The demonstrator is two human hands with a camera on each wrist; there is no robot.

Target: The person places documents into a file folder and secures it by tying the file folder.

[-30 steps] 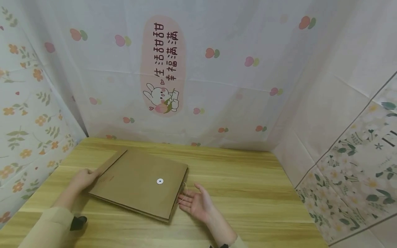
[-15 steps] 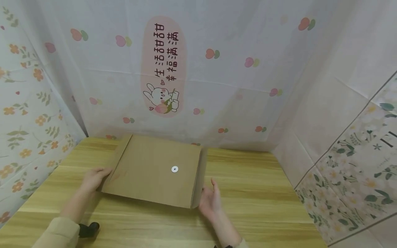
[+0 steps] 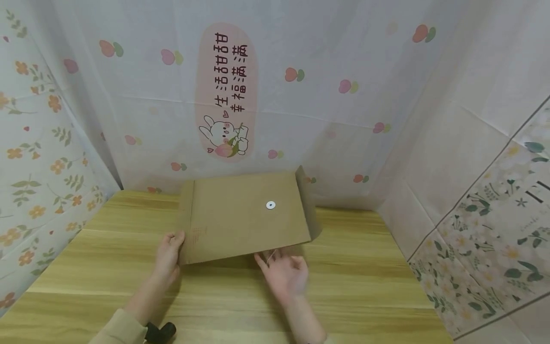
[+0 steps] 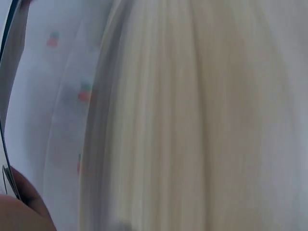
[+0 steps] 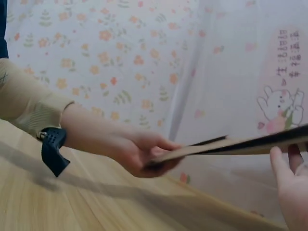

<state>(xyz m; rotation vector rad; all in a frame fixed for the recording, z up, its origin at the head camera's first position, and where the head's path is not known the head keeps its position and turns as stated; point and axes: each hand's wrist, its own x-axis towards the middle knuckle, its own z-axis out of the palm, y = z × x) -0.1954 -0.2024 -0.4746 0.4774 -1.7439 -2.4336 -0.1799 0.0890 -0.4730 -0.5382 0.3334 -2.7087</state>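
A brown kraft document envelope (image 3: 240, 217) with a white round button (image 3: 270, 205) is held tilted above the table. My left hand (image 3: 168, 255) grips its left edge near the lower corner, as the right wrist view also shows. Palm up, my right hand (image 3: 285, 277) is at the envelope's lower edge, its fingers reaching underneath and partly hidden. In the right wrist view, fingers (image 5: 277, 166) of that hand touch the underside. A thin string (image 3: 271, 257) hangs by them. The flap (image 3: 310, 210) stands out at the right end. The left wrist view is blurred and shows only part of the left hand (image 4: 24, 211).
A wood-grain table (image 3: 365, 286) lies below. Behind it hangs a white printed curtain (image 3: 335, 124), close to the envelope's far edge. Patterned cloth also hangs at left and right. A dark strap (image 3: 161, 332) sits at the left cuff.
The envelope has been lifted off the table and moved right and away, turning level and tilting up. Both hands moved with it; the right hand slid from its right end to beneath its lower edge.
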